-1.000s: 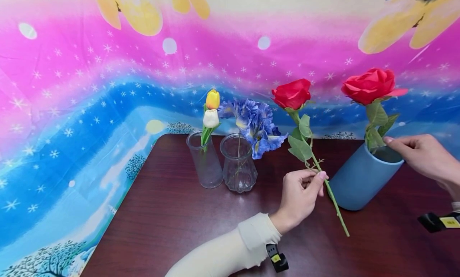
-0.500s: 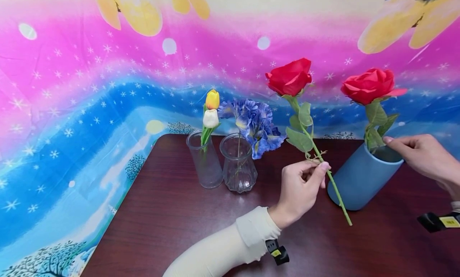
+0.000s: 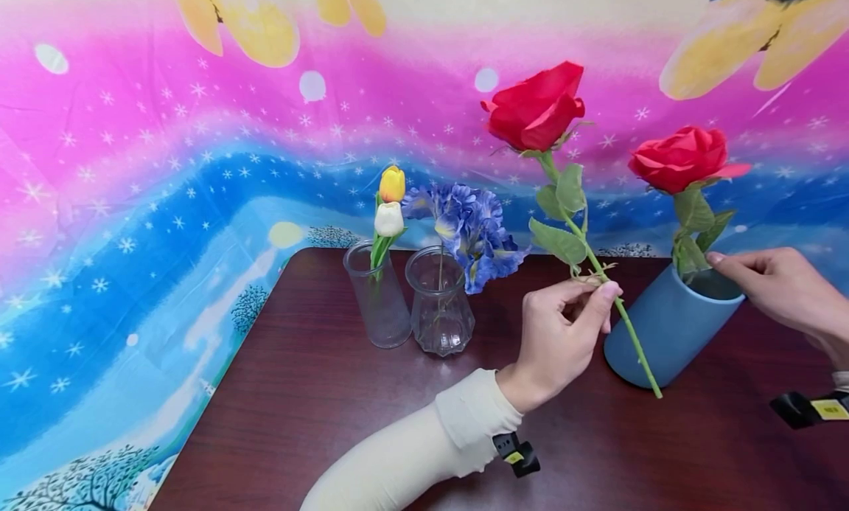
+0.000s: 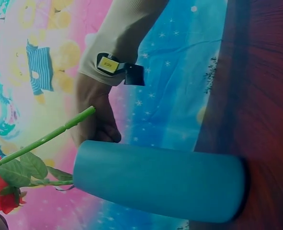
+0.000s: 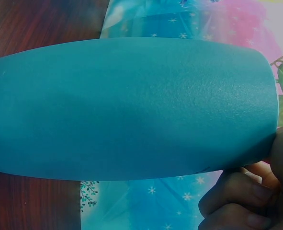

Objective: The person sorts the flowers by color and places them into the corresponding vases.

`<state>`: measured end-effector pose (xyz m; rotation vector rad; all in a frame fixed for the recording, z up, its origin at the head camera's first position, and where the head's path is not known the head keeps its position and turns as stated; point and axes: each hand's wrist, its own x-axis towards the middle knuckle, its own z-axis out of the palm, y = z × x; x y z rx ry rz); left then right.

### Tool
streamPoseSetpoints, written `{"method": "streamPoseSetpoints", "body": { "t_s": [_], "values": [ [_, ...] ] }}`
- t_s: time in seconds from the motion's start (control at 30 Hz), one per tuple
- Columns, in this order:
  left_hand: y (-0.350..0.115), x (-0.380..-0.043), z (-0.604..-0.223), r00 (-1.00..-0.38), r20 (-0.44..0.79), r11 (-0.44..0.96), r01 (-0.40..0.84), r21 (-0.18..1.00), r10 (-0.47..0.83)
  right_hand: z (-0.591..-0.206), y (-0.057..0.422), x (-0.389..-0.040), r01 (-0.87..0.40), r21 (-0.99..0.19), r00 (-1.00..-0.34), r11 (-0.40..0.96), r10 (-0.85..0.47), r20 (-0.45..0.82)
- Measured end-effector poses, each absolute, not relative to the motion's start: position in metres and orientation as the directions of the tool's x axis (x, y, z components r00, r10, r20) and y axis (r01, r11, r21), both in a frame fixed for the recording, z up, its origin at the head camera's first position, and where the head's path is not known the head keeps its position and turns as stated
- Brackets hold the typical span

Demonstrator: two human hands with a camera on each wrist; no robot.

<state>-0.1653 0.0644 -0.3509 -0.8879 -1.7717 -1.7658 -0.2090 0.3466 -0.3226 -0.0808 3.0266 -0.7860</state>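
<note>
In the head view, my left hand (image 3: 557, 349) pinches the green stem of a red rose (image 3: 536, 109) between thumb and fingers. The bloom points up and the stem slants down to the right, its lower end overlapping the blue vase (image 3: 673, 327). My right hand (image 3: 779, 286) grips the vase's rim, thumb at the mouth. Inside the vase stands another red rose (image 3: 686, 161), its leaves at the opening. From the left wrist, the cut stem end (image 4: 91, 111) appears beside the vase mouth. The right wrist view has the vase wall (image 5: 131, 110) and curled fingers (image 5: 234, 196) under its rim.
Left of my left hand, a fluted glass vase (image 3: 443, 327) holds blue-purple flowers (image 3: 474, 231). Next to it is a straight glass vase (image 3: 381, 312) with a yellow tulip (image 3: 393, 183) and a white tulip (image 3: 388, 219). A printed cloth (image 3: 166, 127) hangs behind the dark wooden table (image 3: 298, 393).
My left hand has raised the rose, and its stem end has moved up and slightly right across the blue vase. My right hand and the vase have stayed in place.
</note>
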Motion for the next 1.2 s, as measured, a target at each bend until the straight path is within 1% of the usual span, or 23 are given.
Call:
{"method": "streamPoseSetpoints", "body": {
  "t_s": [0.4, 0.57, 0.8, 1.2],
  "values": [
    [0.064, -0.171, -0.335, -0.653, 0.753, -0.056, 0.751, 0.658, 0.083, -0.322, 0.346, -0.209, -0.043, -0.479, -0.999, 0.877, -0.049, 0.000],
    [0.064, -0.174, -0.328, -0.655, 0.752, -0.067, 0.749, 0.659, 0.069, -0.321, 0.345, -0.208, -0.038, -0.488, -0.999, 0.872, -0.048, -0.007],
    [0.067, -0.179, -0.319, -0.654, 0.753, -0.031, 0.753, 0.657, 0.067, -0.320, 0.345, -0.209, -0.029, -0.489, -0.999, 0.872, -0.046, -0.021],
    [0.077, -0.189, -0.309, -0.630, 0.773, 0.013, 0.776, 0.631, 0.076, -0.322, 0.345, -0.209, -0.036, -0.481, -0.999, 0.876, -0.049, -0.015]
  ]
}}
